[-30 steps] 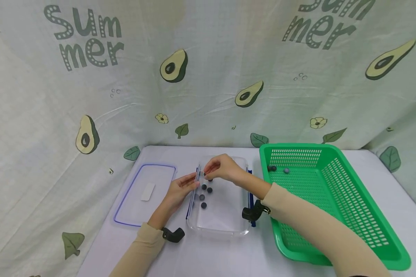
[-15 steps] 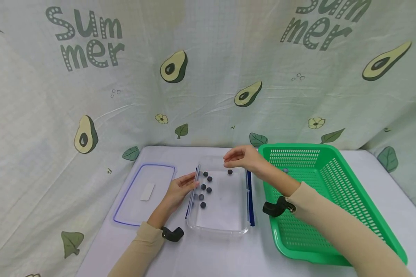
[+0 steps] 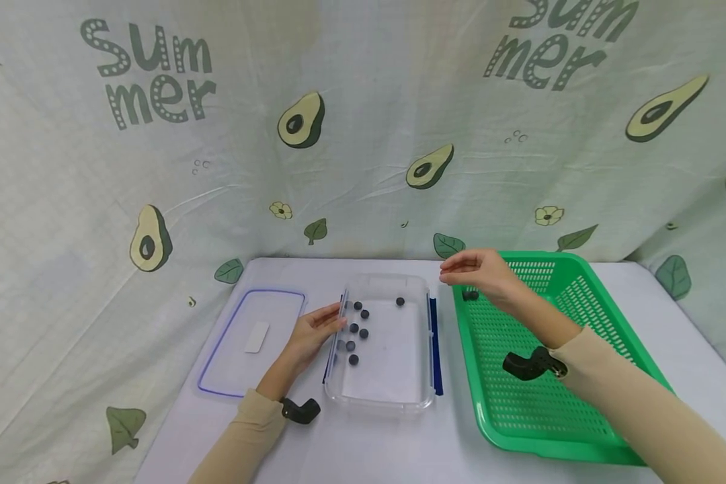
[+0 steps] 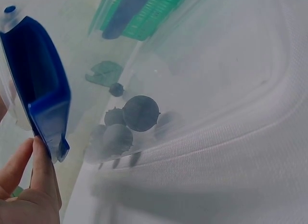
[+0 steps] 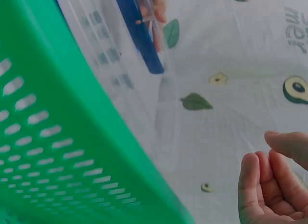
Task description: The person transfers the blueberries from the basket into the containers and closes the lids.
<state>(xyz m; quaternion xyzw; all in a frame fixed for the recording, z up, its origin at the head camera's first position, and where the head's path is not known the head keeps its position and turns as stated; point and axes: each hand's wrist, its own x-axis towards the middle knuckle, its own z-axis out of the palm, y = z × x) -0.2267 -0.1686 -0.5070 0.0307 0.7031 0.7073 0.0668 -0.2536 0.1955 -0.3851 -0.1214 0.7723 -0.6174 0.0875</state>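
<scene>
The clear box stands on the white table; at its left wall the left hand grips the side between thumb and fingers, and the left wrist view shows fingertips touching the blue clip there; the right hand is in the air to the right of the box's far end, released, its fingers loosely bent and its thumb apart from the fingertips in the right wrist view.

Seven dark balls show inside the box in the head view; six lie in a loose group along its left side, while one sits alone near its far right corner.

To the right of the box, near but apart from it, is the green basket; the right hand covers part of the basket's far left rim, and just below that hand something small and dark shows inside the basket, too small to count.

To the left of the box is the blue-edged lid; a white rectangle shows within its outline, whether on or under it I cannot tell; behind the box hangs a pale cloth printed with avocados and leaves.
</scene>
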